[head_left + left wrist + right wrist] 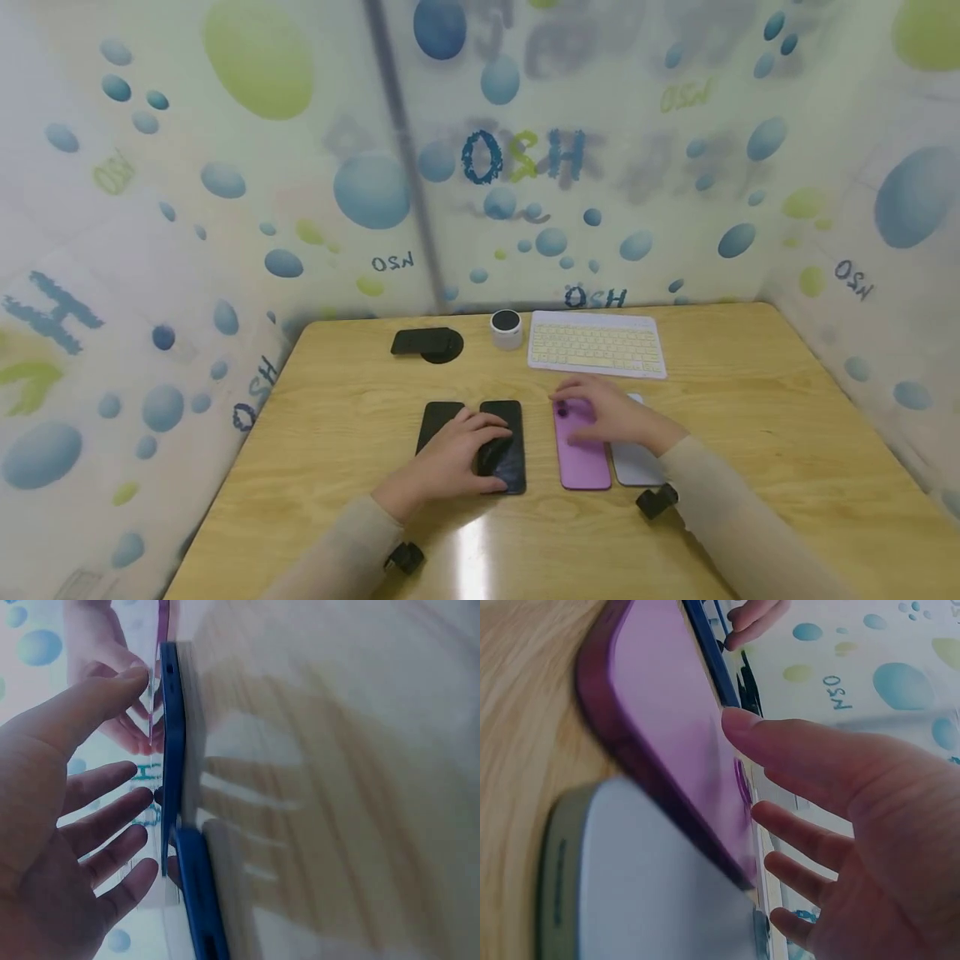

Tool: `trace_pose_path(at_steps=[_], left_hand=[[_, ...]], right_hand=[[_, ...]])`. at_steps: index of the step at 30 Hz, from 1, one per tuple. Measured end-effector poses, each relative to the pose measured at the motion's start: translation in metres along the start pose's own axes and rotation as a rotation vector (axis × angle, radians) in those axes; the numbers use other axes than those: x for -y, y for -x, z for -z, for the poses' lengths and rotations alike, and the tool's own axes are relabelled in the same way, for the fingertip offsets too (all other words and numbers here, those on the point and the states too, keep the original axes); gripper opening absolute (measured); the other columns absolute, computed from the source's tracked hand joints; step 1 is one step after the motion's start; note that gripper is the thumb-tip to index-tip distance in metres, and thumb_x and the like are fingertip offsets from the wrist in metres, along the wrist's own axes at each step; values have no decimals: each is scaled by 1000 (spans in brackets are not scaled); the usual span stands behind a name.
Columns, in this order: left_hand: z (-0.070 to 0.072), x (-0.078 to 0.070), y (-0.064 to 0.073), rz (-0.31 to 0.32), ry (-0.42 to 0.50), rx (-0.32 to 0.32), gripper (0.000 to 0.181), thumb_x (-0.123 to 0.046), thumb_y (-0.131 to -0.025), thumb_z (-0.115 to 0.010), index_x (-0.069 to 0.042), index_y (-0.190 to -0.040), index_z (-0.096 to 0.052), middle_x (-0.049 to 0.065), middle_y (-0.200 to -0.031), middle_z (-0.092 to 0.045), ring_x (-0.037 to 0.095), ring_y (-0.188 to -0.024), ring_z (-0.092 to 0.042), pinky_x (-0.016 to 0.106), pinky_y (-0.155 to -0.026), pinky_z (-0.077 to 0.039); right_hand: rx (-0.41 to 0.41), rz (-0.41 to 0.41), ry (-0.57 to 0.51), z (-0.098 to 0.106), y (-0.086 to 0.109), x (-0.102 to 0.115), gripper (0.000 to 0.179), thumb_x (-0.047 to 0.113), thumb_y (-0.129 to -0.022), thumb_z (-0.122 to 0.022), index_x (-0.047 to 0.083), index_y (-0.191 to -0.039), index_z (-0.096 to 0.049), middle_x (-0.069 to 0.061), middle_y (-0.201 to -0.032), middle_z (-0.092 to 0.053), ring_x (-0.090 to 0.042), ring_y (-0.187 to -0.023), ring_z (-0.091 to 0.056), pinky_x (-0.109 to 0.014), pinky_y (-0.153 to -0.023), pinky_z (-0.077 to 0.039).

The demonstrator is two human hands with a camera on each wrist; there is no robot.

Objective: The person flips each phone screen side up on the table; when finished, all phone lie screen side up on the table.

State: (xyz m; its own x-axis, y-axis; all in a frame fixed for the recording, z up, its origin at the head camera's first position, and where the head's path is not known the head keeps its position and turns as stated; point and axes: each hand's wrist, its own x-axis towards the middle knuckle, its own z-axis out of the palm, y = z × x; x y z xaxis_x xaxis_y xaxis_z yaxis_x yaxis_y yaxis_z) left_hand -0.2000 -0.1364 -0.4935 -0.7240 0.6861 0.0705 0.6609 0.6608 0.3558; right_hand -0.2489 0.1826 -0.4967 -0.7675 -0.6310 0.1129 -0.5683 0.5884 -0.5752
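Observation:
In the head view my left hand [453, 457] is over a dark phone [516, 467], and a second dark phone [435, 421] lies partly covered beneath its wrist side. The left wrist view shows the fingers spread and loosely bent beside the blue edge of a phone [173, 720], not wrapped round it. My right hand [611, 414] is above a purple phone [585, 471], its fingers near the camera end. A pale phone [633, 467] lies just right of it, partly under the right wrist. In the right wrist view the thumb is close to the purple phone's back [676, 697]; whether it touches is unclear.
A white keyboard [596, 348] lies at the back of the wooden table [337, 467]. Left of it stands a small white cylinder with a dark top [507, 330]. A black flat object [422, 341] rests over a black disc [448, 357]. A patterned curtain [480, 225] surrounds the table.

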Motion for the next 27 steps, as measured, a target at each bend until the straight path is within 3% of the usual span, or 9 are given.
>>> trace_pose_path(at_steps=[10,19,27], left_hand=[[-8,-17,-23,12,-21,44,69,-55,-85,-80,-21,-143,-62,-7,-150,-55,17,-135,-45,42,-112,-44],[-10,-35,-47,-25,-76,70,70,-56,-84,-80,-19,-141,-64,-5,-147,-58,18,-130,-48,39,-109,-46],[-13,-42,-60,15,-73,80,71,-59,-80,-83,-22,-138,-67,-6,-144,-60,17,-127,-48,38,-109,-44]], right_hand=[[40,-117,18,12,22,-14,64,28,-81,-89,14,-139,-66,-9,-145,-58,-37,-138,-49,-61,-115,-36],[45,-94,31,20,32,-20,67,30,-81,-89,10,-140,-64,-12,-147,-57,-41,-139,-47,-64,-115,-35],[63,-86,72,25,33,-23,68,28,-77,-92,9,-137,-66,-11,-143,-60,-41,-136,-50,-64,-112,-37]])
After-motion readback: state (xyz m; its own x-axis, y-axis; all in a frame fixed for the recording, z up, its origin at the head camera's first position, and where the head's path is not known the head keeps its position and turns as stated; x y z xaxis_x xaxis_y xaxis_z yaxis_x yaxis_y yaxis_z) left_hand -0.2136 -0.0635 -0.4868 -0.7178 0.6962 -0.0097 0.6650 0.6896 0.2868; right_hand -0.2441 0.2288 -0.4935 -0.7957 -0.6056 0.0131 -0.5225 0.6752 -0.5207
